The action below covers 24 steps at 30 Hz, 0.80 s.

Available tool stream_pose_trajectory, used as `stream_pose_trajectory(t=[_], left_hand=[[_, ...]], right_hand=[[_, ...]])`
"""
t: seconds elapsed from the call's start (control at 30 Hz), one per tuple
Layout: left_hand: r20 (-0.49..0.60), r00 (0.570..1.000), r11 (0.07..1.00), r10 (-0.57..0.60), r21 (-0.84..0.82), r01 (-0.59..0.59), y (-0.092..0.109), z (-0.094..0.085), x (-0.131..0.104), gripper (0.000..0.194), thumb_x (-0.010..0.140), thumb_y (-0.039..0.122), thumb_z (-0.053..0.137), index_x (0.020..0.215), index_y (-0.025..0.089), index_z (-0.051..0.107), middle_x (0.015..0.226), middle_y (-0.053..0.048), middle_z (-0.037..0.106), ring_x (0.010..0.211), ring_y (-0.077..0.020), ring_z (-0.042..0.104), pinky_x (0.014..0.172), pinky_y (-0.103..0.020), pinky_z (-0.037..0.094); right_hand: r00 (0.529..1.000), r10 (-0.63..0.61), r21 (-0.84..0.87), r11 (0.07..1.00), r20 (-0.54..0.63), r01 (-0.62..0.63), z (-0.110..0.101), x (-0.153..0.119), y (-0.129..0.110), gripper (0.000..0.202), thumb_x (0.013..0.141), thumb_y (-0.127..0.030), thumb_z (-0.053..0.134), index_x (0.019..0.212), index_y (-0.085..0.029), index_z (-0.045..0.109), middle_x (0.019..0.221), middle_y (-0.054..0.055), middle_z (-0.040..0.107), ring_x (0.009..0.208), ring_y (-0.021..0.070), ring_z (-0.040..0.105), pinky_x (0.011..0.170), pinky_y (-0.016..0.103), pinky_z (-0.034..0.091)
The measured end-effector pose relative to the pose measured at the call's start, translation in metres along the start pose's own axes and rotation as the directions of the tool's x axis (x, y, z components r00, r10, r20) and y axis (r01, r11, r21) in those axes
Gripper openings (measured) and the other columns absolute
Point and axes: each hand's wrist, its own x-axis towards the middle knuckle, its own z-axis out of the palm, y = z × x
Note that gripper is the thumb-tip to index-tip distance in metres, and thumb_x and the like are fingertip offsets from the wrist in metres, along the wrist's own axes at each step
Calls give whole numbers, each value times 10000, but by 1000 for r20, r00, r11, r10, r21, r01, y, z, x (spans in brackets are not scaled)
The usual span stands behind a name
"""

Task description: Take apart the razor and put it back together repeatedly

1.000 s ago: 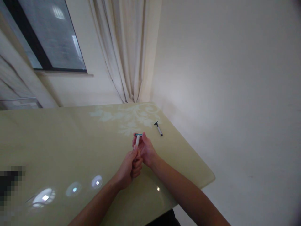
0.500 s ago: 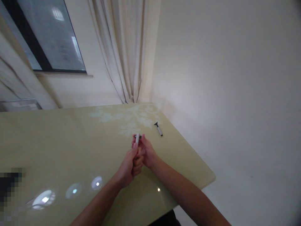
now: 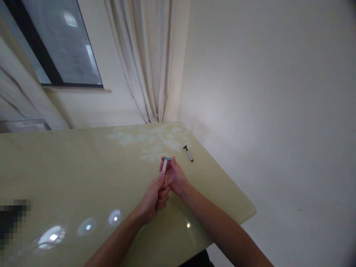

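Note:
A razor handle [image 3: 164,167], pale and upright, is gripped in my left hand [image 3: 155,196], whose fingers are wrapped round its lower part. Across the top of the handle lies a razor head [image 3: 167,159], dark with a blue-green strip. My right hand [image 3: 177,177] pinches this head by its ends between thumb and fingers. A second razor [image 3: 188,153], black and grey, lies on the table beyond my right hand, its head pointing to the back.
The glossy greenish table [image 3: 69,167] has its right edge beside the wall [image 3: 264,111]. Curtains [image 3: 147,59] and a window [image 3: 66,44] stand behind it. A blurred dark thing [image 3: 11,220] is at the left edge.
The razor head now sits across the handle's top end, where before it was behind the handle. My right hand has moved slightly right and its strip now shows.

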Motion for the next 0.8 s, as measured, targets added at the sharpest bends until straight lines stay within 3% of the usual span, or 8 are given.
stream_pose_trajectory(t=[0.1,0.2,0.37,0.8], left_hand=[[4,999,999,32,-26,-32,1,0,1,625,830,758,620,725,255,265,498,140,165,418,-56,26,343,-171,53],[-11,1000,1000,-11,-5,11,-1,-1,1,639,805,772,635,722,255,268,497,140,174,418,-55,31,338,-171,50],[6,1000,1000,22,-15,-22,2,-3,4,638,805,755,651,723,256,263,501,139,171,421,-58,28,339,-166,58],[-2,1000,1000,2,-28,-2,-3,-1,3,653,792,783,641,725,257,259,492,142,166,416,-56,22,334,-167,53]], right_hand=[[999,14,-32,999,45,-12,0,-1,-1,451,787,-592,817,931,-168,765,794,16,716,690,134,614,638,235,474],[1000,-7,5,1000,19,7,0,0,-3,427,762,-565,850,940,-186,767,825,8,732,727,131,630,670,231,482],[999,-50,-20,999,6,50,-1,2,-5,387,828,-560,797,938,-190,764,890,36,754,832,165,660,737,267,497],[999,-38,-34,999,1,38,-1,3,1,393,815,-554,810,938,-184,762,845,43,735,748,154,648,653,254,481]])
